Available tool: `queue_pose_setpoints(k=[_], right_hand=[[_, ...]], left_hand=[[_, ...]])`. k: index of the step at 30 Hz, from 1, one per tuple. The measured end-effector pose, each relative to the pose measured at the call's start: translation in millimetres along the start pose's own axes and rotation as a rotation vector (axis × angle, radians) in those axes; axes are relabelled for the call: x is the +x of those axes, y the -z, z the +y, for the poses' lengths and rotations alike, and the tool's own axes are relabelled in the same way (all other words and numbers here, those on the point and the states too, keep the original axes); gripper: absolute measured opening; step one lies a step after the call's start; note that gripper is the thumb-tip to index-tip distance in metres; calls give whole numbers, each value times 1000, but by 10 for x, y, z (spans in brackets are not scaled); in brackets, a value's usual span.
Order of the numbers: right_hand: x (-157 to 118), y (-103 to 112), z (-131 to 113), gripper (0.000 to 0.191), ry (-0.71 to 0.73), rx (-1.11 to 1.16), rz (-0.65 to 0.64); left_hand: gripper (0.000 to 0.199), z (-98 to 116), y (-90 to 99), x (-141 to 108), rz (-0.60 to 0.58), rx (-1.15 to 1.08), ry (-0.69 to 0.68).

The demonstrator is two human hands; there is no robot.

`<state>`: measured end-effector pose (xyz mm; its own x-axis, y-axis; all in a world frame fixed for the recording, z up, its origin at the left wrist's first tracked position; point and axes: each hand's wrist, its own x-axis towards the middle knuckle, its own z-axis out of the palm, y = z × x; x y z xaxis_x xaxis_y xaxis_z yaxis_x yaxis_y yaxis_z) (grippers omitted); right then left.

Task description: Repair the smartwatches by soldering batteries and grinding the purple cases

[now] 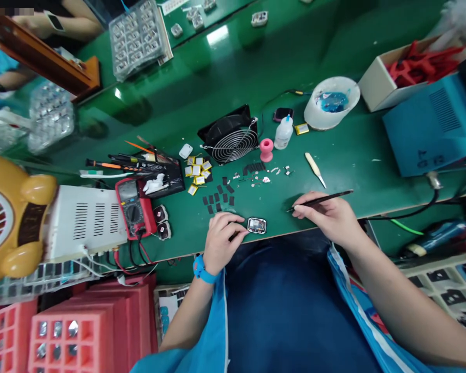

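Observation:
Near the front edge of the green table [202, 238] lies a small opened device casing [257, 225] with electronic parts showing inside. My left hand [222, 241] is at its left side, thumb and forefinger reaching its edge, the fingers curved and apart. In my right hand [328, 215] are dark tweezers [326, 198], held like a pen, their tip pointing left at the table. Whether the tip holds anything is too small to tell. Several black pads [218, 197] and small metal parts [266, 180] lie beyond the casing. A cream-handled blade tool [314, 168] lies beyond my right hand.
A black fan [233, 135], pink spool [266, 149], bottle [284, 132] and white tub [331, 103] stand farther back. Yellow-edged batteries [197, 171], a red multimeter [135, 209] and a tool holder [165, 178] are left. A blue box [431, 124] stands right. Another person's arm [77, 23] shows top left.

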<state>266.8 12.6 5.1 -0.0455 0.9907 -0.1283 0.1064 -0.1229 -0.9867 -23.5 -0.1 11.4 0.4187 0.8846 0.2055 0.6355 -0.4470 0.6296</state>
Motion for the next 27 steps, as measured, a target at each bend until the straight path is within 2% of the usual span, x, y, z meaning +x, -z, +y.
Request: queue_pose_setpoints(k=[11, 16, 23, 27], right_hand=[[-13, -13, 15, 35, -54, 27, -2], [-21, -21, 25, 32, -28, 1, -3], [-50, -25, 15, 10, 66, -46, 22], [-70, -36, 38, 9, 57, -43, 46]], left_hand=[[8, -41, -11, 6, 21, -6, -37], [9, -29, 5, 21, 10, -5, -13], [9, -30, -9, 29, -6, -7, -17], [9, -33, -17, 16, 4, 8, -23]])
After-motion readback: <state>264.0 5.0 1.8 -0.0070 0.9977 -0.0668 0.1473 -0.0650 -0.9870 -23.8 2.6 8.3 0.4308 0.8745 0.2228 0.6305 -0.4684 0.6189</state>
